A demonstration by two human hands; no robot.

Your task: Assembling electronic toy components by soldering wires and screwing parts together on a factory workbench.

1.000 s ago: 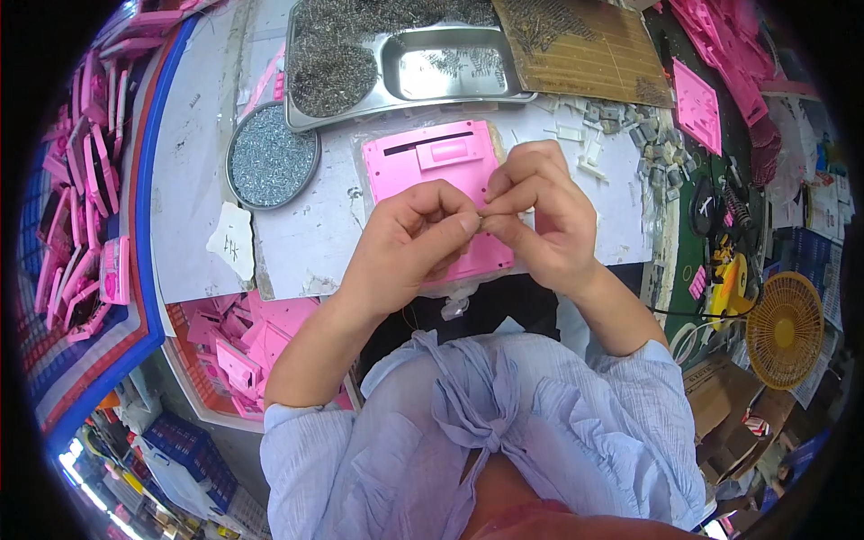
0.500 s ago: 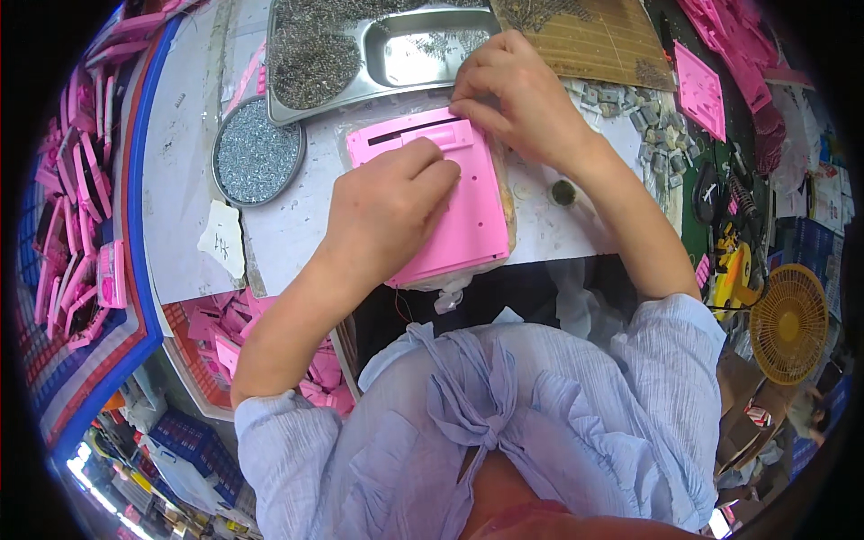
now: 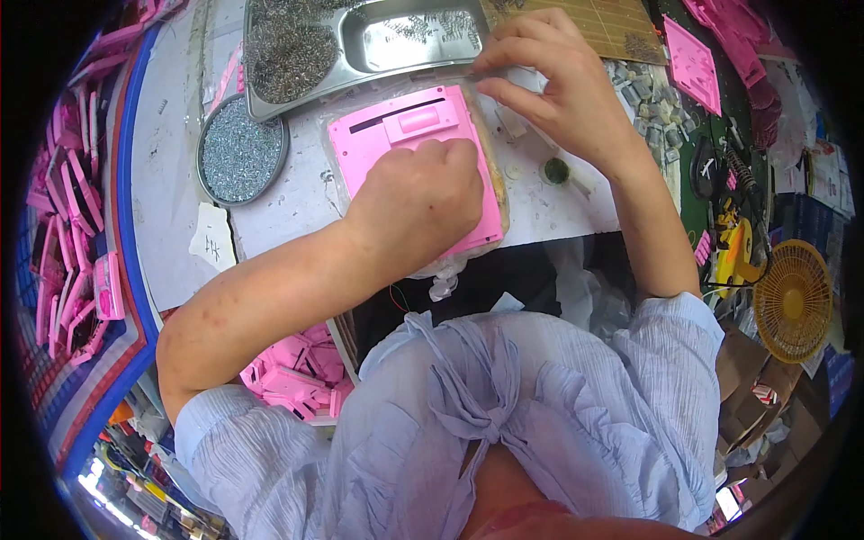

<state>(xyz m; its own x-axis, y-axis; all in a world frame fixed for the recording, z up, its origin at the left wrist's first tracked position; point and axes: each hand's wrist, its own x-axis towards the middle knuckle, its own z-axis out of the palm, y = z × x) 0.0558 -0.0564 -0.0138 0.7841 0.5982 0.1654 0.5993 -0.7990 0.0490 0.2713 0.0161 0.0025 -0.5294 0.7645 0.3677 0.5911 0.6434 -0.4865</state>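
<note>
A pink rectangular plastic casing (image 3: 362,155), with a long dark slot and a raised block at its far end, lies on a plastic-wrapped pad. Over its middle and right side rests my left hand (image 3: 423,193), curled into a fist; its fingertips and whatever they grip are hidden. Beyond the casing's far right corner is my right hand (image 3: 562,94), held by the near edge of the metal tray (image 3: 396,75). A gap shows between its thumb and bent fingers, with nothing visible in them. The tray's compartments hold heaps of small metal parts that look like springs.
A round dish (image 3: 241,153) of tiny silvery pieces stands left, near a torn white scrap (image 3: 212,236). Grey blocks (image 3: 657,117) lie scattered at right beside a brown board (image 3: 621,36). Pink parts fill a bin (image 3: 301,369) below the table. A yellow fan (image 3: 792,301) stands far right.
My left hand has moved right across the casing and turned, uncovering the raised block. My right hand has lifted away from the slot's end, up and right, its thumb now apart from the fingers.
</note>
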